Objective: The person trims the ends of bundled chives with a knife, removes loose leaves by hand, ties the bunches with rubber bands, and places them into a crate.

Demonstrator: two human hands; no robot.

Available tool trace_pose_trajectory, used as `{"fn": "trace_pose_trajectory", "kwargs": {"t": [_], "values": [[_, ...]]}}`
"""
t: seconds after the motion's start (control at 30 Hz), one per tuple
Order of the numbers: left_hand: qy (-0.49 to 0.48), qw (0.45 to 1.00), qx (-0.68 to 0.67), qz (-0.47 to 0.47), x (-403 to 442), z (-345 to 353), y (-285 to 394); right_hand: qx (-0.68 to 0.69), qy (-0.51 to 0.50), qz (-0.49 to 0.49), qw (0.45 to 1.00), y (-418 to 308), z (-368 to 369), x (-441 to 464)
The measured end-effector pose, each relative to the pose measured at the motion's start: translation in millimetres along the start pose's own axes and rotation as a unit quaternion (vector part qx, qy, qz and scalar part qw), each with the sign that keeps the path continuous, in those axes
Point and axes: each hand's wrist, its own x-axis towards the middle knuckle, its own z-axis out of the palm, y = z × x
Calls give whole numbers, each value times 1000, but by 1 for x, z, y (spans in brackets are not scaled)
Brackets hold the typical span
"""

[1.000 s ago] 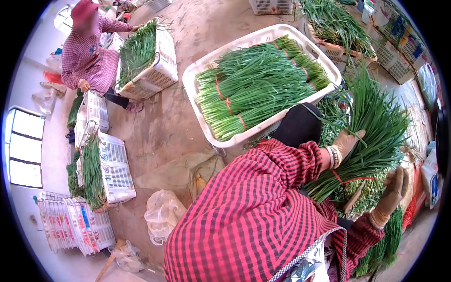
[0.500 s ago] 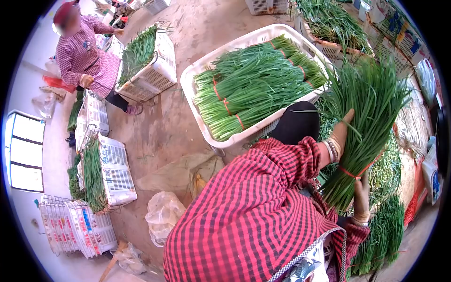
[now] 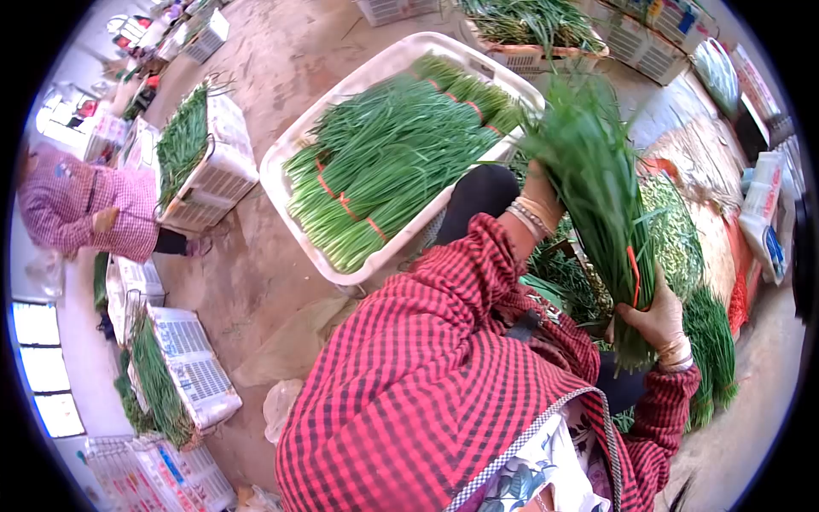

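Observation:
A bundle of garlic chives (image 3: 610,205) hangs between my two hands, its leafy top upward and smeared by motion. My left hand (image 3: 539,192), with bracelets at the wrist, presses against the left side of the leaves; its fingers are partly hidden. Lower down, my right hand (image 3: 657,316) is closed round the stem end, thumb in front. An orange-red band (image 3: 633,275) shows on the bundle just above that thumb. Left of the bundle is a large white crate (image 3: 286,200) with several banded chive bundles (image 3: 401,162) lying in it.
Loose chives (image 3: 712,350) lie on the floor at right, near a pile of trimmings (image 3: 674,222). White crates of greens (image 3: 209,162) stand at left, where a person in a checked coat (image 3: 102,205) stands. Another filled crate (image 3: 537,38) is at the back.
My view has turned, so the scene sits further left. The bundle is more upright, and my right hand now wraps the stems with its thumb in front. My left hand still supports the leaves.

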Motion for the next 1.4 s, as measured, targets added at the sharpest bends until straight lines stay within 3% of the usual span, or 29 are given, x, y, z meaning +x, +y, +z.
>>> {"fn": "trace_pose_trajectory", "kwargs": {"t": [0.03, 0.1, 0.13, 0.17, 0.23, 0.27, 0.3, 0.37, 0.43, 0.5, 0.57, 0.63, 0.7, 0.77, 0.9, 0.97, 1.0, 1.03, 1.1, 1.13, 1.2, 1.23, 1.27, 1.37, 1.4], "values": [[-17, 999, 14, 42, 0, -6, 7, -58, 9, -47, 997, 4, -2, 2], [81, 996, 11, 20, 2, -6, 13, -62, 29, -42, 997, 9, -14, -6], [5, 997, 56, 50, 6, 3, 20, -65, 52, -36, 996, 17, -16, -10], [131, 984, 120, 14, 5, 11, 31, -68, 76, -32, 994, 27, -19, -12], [216, 946, 204, 129, 15, 22, 33, -174, 109, -22, 978, 49, -29, -16], [187, 920, 315, 137, 14, 27, 38, -202, 116, -22, 972, 58, -34, -17], [166, 858, 444, 199, 20, 23, 31, -217, 117, -60, 967, 69, -39, -16], [100, 780, 567, 246, 15, 37, 9, -221, 111, -79, 966, 81, -42, -14], [18, 660, 699, 276, 12, 45, -13, -246, 95, -89, 960, 64, -44, -14], [-40, 543, 805, 237, 6, 61, -42, -270, 80, -97, 955, 40, -44, -14], [-130, 465, 846, 225, 4, 59, -76, -347, 60, -158, 922, 16, -44, -10], [-216, 446, 866, 73, -16, 95, -76, -382, 60, -194, 901, 4, -39, -4], [-246, 426, 870, 44, -25, 88, -91, -397, 108, -253, 876, -18, -32, -5], [-229, 462, 853, -75, -31, 81, -96, -388, 109, -265, 876, -38, -35, -6], [-192, 510, 834, -82, -33, 78, -85, -420, 62, -222, 878, -43, -39, -6], [-158, 562, 806, -100, -30, 80, -73, -425, 188, -261, 846, -52, -45, -8], [-135, 573, 804, -86, -34, 84, -72, -433, 171, -242, 851, -46, -45, -7], [-61, 739, 658, -131, -35, 90, -53, -371, 263, -262, 851, -45, -60, -12], [-49, 785, 611, -93, -25, 78, -55, -267, 375, -301, 835, -24, -85, -12], [-51, 851, 515, -87, -24, 80, -54, -268, 374, -303, 835, -19, -88, -12], [-69, 890, 445, -63, -21, 84, -49, -19, 291, -237, 927, -13, -91, -14], [-81, 910, 404, -47, -22, 88, -48, -19, 291, -236, 927, -8, -82, -14], [-82, 910, 404, -47, -23, 93, -48, 262, 243, -205, 911, -3, -64, -10], [-124, 888, 439, -54, -37, 109, -47, 317, 165, -208, 911, 22, -32, 7], [-149, 861, 485, -43, -40, 109, -50, 378, 200, -131, 894, 14, -25, 12]]}}
